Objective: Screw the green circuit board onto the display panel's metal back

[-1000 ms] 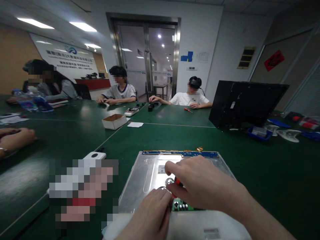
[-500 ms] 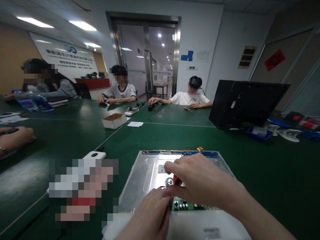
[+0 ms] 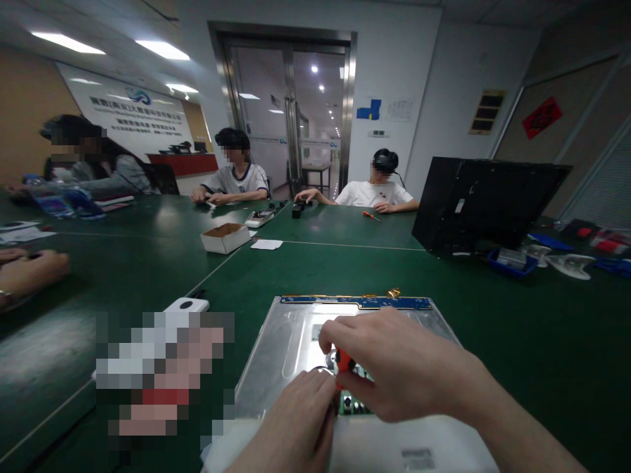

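Note:
In front of me lies a flat metal-backed display panel [image 3: 266,355] with a blue circuit strip [image 3: 355,303] along its far edge. A green circuit board [image 3: 355,403] shows on it, partly hidden under my hands. My right hand [image 3: 394,358] is closed round the red-and-black handle of a screwdriver [image 3: 344,362], held upright over the board; its tip is hidden. Close beside it, my left hand [image 3: 300,407] is bent low at the board with fingers pressed together. What those fingers hold, if anything, does not show. A white casing [image 3: 394,440] lies nearest me.
To the left is a white power bank-like device [image 3: 190,306], partly blurred out. Farther off stand an open cardboard box [image 3: 225,239], a black monitor [image 3: 488,203] and a blue tray [image 3: 513,263]. Several people sit round the green table [image 3: 345,266]; one's hand [image 3: 39,272] rests at left.
My right hand has shifted slightly left and its fingers have turned, showing more of the red handle. My left hand stays nearly where it was.

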Tool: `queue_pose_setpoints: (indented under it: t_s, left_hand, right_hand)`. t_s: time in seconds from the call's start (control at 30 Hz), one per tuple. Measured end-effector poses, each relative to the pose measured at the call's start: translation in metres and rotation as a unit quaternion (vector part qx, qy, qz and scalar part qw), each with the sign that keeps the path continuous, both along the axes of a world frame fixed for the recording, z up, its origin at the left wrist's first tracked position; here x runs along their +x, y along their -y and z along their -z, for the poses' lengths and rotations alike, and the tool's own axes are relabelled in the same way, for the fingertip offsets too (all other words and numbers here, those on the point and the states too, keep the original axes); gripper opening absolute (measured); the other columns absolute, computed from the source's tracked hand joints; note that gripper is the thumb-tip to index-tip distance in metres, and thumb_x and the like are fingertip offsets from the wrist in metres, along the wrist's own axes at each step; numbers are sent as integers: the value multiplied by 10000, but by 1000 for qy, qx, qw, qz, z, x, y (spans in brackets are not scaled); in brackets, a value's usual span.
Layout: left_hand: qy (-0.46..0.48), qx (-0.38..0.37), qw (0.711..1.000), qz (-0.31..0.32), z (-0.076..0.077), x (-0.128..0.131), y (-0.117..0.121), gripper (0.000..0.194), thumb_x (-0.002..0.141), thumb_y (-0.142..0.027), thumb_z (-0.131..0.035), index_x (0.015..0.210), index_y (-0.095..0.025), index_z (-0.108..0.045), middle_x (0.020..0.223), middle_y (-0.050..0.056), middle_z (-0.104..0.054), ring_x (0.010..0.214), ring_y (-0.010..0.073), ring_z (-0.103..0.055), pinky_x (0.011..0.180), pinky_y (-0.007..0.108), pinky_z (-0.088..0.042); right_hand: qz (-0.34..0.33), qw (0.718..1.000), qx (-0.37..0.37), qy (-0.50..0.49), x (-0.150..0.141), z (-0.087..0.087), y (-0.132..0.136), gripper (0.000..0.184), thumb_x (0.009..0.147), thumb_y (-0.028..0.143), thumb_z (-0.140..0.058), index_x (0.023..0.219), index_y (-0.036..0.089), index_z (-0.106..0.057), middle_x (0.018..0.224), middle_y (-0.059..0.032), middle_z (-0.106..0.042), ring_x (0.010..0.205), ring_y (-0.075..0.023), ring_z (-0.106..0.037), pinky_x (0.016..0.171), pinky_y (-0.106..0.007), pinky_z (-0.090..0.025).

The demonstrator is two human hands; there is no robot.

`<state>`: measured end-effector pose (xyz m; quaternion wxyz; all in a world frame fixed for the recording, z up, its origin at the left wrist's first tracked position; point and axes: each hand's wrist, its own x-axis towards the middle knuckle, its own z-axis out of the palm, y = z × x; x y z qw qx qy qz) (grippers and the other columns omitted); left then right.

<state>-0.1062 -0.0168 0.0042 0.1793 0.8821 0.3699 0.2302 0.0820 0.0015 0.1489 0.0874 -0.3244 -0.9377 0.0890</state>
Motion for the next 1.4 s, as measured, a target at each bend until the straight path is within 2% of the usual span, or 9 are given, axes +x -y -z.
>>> queue_pose_setpoints:
  t_s: [0.23,0.37,0.47,0.57,0.83,1.0,1.13,1.27,1.4]
  left_hand:
    - [-3,8,1000,-6,1,-2,1,231,903,-109,-408,1038,-214,-564,1033,91,-651,914,251,-614,781,384,-509]
    - [-8,0,1000,-8,1,-2,1,199,900,-113,-423,1010,-218,-550,1023,84,-644,910,247,-604,794,379,-504]
    - [-3,-9,1000,-4,1,-2,1,209,902,-121,-429,1057,-214,-534,1051,87,-640,941,244,-603,844,382,-499]
    - [-5,-7,1000,-2,0,-2,1,217,897,-117,-431,1065,-208,-533,1058,90,-639,946,247,-603,849,384,-499]
    - [-5,-9,1000,-3,-3,-2,2,180,904,-120,-423,990,-211,-552,1062,88,-641,921,247,-608,798,380,-507]
    - [-8,4,1000,-9,-3,-2,2,199,868,-128,-442,1023,-206,-540,1032,84,-638,890,246,-597,814,386,-508]
    - [1,7,1000,-5,-1,-1,1,242,867,-115,-434,1061,-211,-541,1058,80,-641,926,240,-604,852,378,-506]
    - [-9,-2,1000,-12,-2,-2,1,212,876,-132,-444,1047,-195,-552,1049,96,-645,927,256,-610,833,402,-512]
    - [-15,-8,1000,-10,-2,-2,0,215,892,-130,-446,1058,-204,-561,1059,95,-650,924,251,-616,816,393,-514]
  right_hand:
    - [42,998,25,32,-3,4,-4,206,924,414,-632,971,214,-635,841,-17,-725,710,-164,-636,544,-262,-266]
    - [47,997,42,47,-4,5,-6,193,933,363,-618,836,198,-638,755,-10,-714,655,-148,-615,530,-269,-225]
    - [26,999,38,29,-3,4,-4,56,891,233,-601,926,204,-634,853,-11,-728,707,-156,-629,539,-272,-255]
    - [6,1000,22,5,-1,2,-2,202,840,169,-589,1038,207,-601,959,-19,-726,759,-163,-636,561,-271,-298]
    - [53,998,21,33,-5,4,-4,200,929,393,-620,1017,213,-627,862,-25,-749,759,-212,-685,556,-278,-301]
    - [58,997,33,38,-6,6,-4,139,917,286,-602,1031,208,-611,854,-26,-745,727,-198,-674,536,-279,-277]
    - [27,999,31,19,-4,4,-1,209,856,196,-571,1065,196,-565,901,-27,-728,713,-176,-646,517,-283,-268]
    - [16,999,23,20,-3,2,1,251,829,204,-602,1074,203,-546,896,-23,-720,679,-169,-623,502,-281,-255]
    - [38,999,30,24,-3,6,-1,175,889,323,-631,1011,211,-577,843,-16,-734,696,-186,-651,506,-278,-236]
